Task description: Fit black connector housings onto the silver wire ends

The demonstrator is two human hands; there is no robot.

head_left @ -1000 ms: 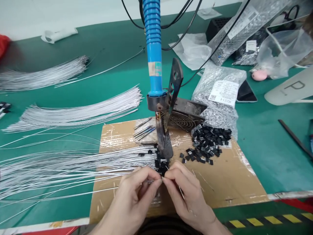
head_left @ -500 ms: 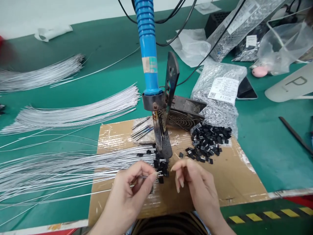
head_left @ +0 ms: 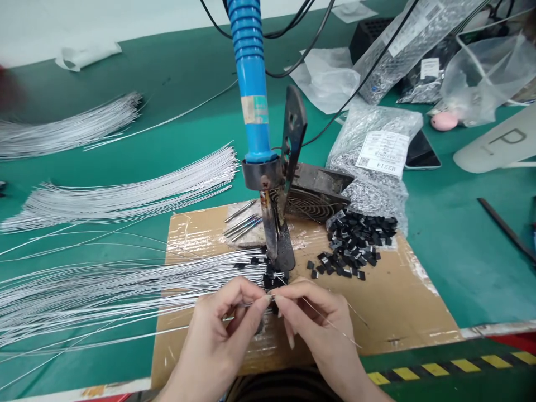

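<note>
Green surface (head_left: 460, 268), cardboard sheet (head_left: 397, 312) at front edge. Your left hand (head_left: 221, 340) pinches thin wire (head_left: 247, 304) w/ thumb & forefinger. Right hand (head_left: 318, 329) pinches it too, fingertips touching, at sheet's front-center, just before soldering iron (head_left: 251, 100) tip. Black chip pile (head_left: 355, 245) toward sheet's right-rear corner.

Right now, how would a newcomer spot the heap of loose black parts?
Find the cardboard sheet on the green bench, where a blue-handled soldering iron stands. The heap of black parts lies right of the iron, against a labelled silver bag. It is the largest black cluster, clear of the wires.
</note>
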